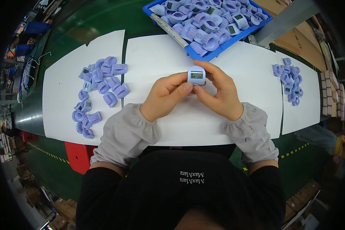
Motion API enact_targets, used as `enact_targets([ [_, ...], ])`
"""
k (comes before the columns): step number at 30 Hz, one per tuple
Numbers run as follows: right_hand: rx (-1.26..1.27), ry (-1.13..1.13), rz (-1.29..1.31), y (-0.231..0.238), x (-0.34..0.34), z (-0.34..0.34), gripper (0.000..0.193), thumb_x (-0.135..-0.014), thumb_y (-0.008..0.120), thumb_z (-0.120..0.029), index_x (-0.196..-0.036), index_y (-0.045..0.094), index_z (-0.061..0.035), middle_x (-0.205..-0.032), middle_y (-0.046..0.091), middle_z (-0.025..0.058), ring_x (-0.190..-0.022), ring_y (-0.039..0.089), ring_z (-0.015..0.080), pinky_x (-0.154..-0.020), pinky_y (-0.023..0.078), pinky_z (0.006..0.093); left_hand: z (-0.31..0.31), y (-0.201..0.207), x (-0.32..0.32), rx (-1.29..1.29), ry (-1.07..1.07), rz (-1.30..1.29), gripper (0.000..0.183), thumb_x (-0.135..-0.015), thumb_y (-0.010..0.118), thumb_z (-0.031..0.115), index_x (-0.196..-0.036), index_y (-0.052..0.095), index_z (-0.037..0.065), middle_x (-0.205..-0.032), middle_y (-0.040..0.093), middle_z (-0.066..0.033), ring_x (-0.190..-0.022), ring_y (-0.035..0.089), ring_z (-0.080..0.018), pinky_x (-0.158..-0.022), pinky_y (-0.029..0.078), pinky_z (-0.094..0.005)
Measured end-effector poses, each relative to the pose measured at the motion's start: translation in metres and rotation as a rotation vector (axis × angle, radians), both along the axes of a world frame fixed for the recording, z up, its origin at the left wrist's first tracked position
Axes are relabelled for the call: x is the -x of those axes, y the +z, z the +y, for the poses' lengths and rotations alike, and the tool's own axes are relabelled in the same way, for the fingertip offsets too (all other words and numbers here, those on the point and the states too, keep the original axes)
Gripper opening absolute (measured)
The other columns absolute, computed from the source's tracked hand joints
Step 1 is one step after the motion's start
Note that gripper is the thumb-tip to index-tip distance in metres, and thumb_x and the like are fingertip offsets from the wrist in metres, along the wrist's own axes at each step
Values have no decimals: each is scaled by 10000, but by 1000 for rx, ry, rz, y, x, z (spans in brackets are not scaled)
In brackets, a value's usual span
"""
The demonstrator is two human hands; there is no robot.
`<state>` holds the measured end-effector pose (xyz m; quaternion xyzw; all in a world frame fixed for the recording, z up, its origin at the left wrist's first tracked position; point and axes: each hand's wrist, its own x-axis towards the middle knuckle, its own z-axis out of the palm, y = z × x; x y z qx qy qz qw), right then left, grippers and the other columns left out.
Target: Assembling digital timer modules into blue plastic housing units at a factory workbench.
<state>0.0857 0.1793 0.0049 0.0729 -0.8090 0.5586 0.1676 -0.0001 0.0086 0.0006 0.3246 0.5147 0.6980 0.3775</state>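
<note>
Between my two hands, over the middle of the white-covered table, is a small lavender ring-shaped device (196, 78) with a little grey display facing up. My left hand (166, 94) grips its left side, the thumb at the lower corner of the display. The fingers of my right hand (220, 92) close on it from the right, the index finger at its top and the thumb near its lower edge. Marks show on the display, and its underside is hidden by my fingers.
A blue crate (214, 57) heaped with similar lavender devices stands at the back beside a grey metal post (283, 21). A larger loose group of devices (103, 86) lies at the left, a smaller pile (291, 80) at the right. White sheets (149, 57) cover the table; a red stool (78, 157) stands below.
</note>
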Motion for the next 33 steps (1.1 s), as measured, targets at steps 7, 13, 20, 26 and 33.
enact_targets([
  [7,-42,34,31,3,0,0,634,-765,662,19,-1348,414,7,-1246,544,136,-1131,558,222,-981,430,346,2,6,0,21,37,-6,311,-953,529,128,-1212,548,-42,-1097,618,-88,-975,590,-136,-882,483,-273],
  [13,-36,48,67,2,1,1,643,-767,655,25,-1359,407,2,-1253,538,143,-1136,556,230,-991,423,354,2,1,0,25,83,57,296,-953,533,136,-1194,566,-34,-1038,640,-76,-939,596,-125,-835,487,-251],
  [20,15,48,31,3,-1,2,563,-803,606,17,-1338,430,18,-1232,557,148,-1136,556,235,-996,413,358,1,-2,1,39,96,124,316,-951,544,148,-1206,556,-38,-1037,640,-80,-931,597,-126,-833,491,-252],
  [26,52,28,-16,4,-2,3,437,-834,578,-6,-1259,488,41,-1173,591,136,-1109,567,216,-986,417,346,1,-2,-1,23,75,49,332,-954,536,144,-1229,537,-43,-1059,637,-91,-958,608,-140,-847,494,-260],
  [33,61,33,7,2,-1,3,404,-832,581,-4,-1225,504,48,-1142,598,127,-1080,576,208,-981,420,347,1,-2,-2,13,60,34,335,-959,522,141,-1238,528,-45,-1077,631,-96,-975,606,-148,-876,503,-281],
])
